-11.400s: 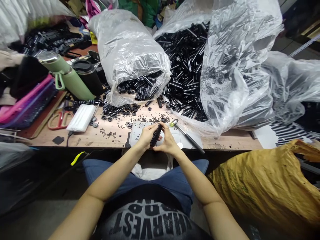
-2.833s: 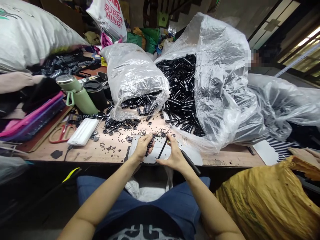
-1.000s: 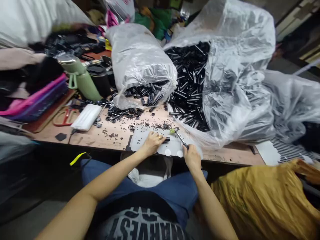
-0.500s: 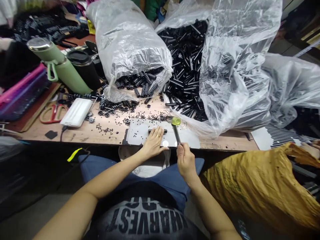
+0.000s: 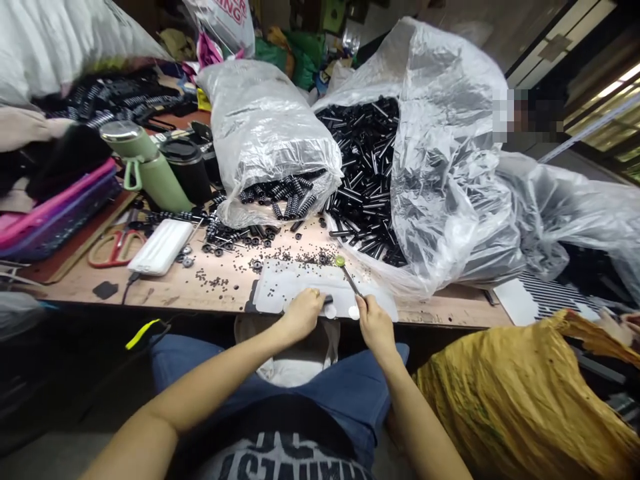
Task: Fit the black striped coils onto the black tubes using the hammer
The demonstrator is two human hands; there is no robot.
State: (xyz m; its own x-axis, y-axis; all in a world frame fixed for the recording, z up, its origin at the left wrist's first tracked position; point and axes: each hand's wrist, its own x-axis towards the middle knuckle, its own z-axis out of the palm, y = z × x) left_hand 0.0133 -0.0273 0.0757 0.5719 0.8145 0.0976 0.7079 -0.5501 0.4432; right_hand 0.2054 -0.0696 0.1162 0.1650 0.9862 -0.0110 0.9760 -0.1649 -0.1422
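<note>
Plainly, the left hand is the nearer, its grip curled around the black tube, whose exposed end points toward the right hand, long axis roughly along the desk's front edge, over the pale board. The right hand slants leftward over that edge, its grip clamped on the hammer, whose head lies beyond the tube's end, farther from the edge.

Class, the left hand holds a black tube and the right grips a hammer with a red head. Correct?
The hammer head is yellow-green, not red, as the head-camera view shows. The left hand does hold a black tube, and the right hand grips the hammer.
</note>
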